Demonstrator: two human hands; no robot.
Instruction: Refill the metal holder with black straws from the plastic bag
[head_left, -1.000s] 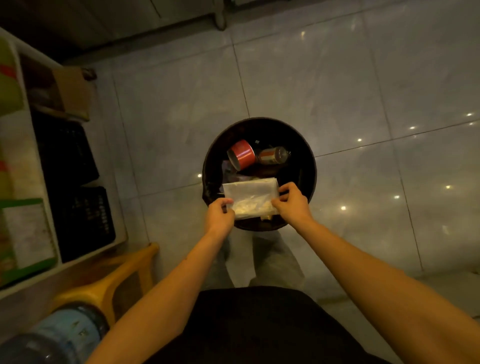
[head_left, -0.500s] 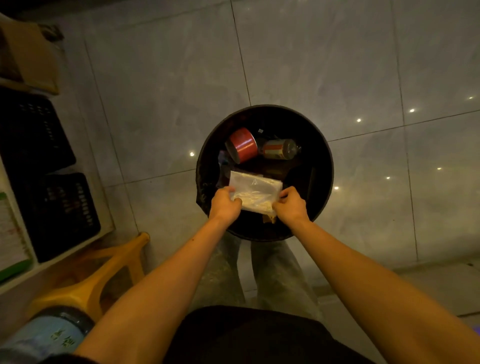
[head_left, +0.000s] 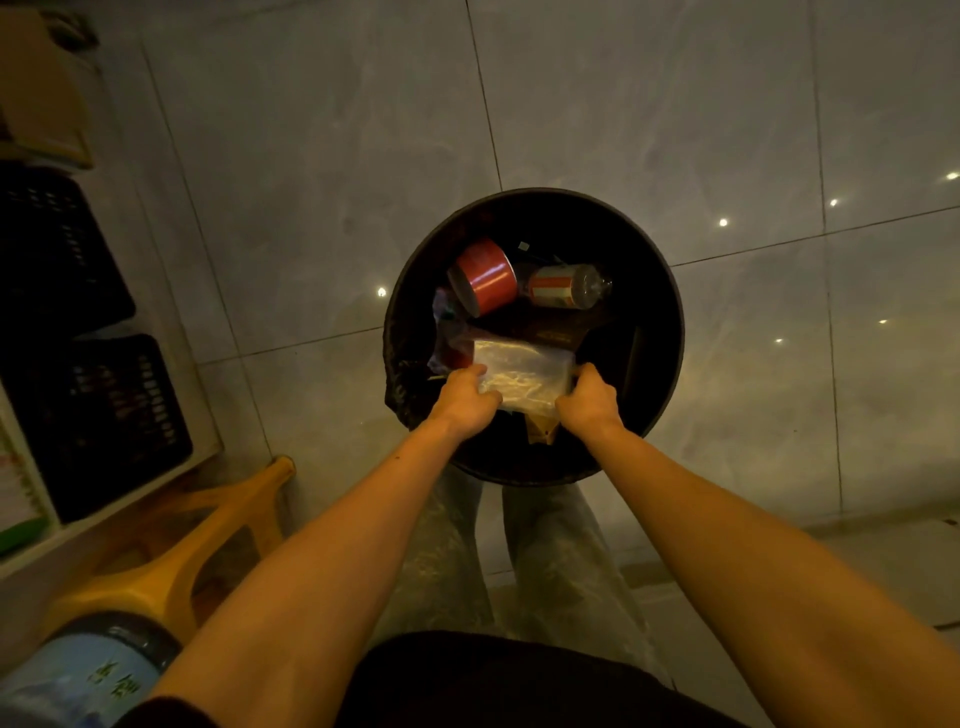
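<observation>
A crumpled clear plastic bag (head_left: 524, 371) is held flat inside the mouth of a round black bin (head_left: 660, 332) on the tiled floor. My left hand (head_left: 462, 397) grips the bag's left edge. Its right edge is gripped by my right hand (head_left: 589, 402). Both hands are below the bin's rim. No black straws show in the bag. The metal holder is not in view.
In the bin lie a red cup (head_left: 485, 278), a plastic bottle with a red label (head_left: 563, 286) and dark scraps. White shelving with black crates (head_left: 93, 410) stands at the left. A yellow stool (head_left: 197, 545) and a blue water jug (head_left: 83, 675) are at the lower left.
Both hands have lowered the bag from above the bin's near rim down into the bin. My view has come closer to the bin.
</observation>
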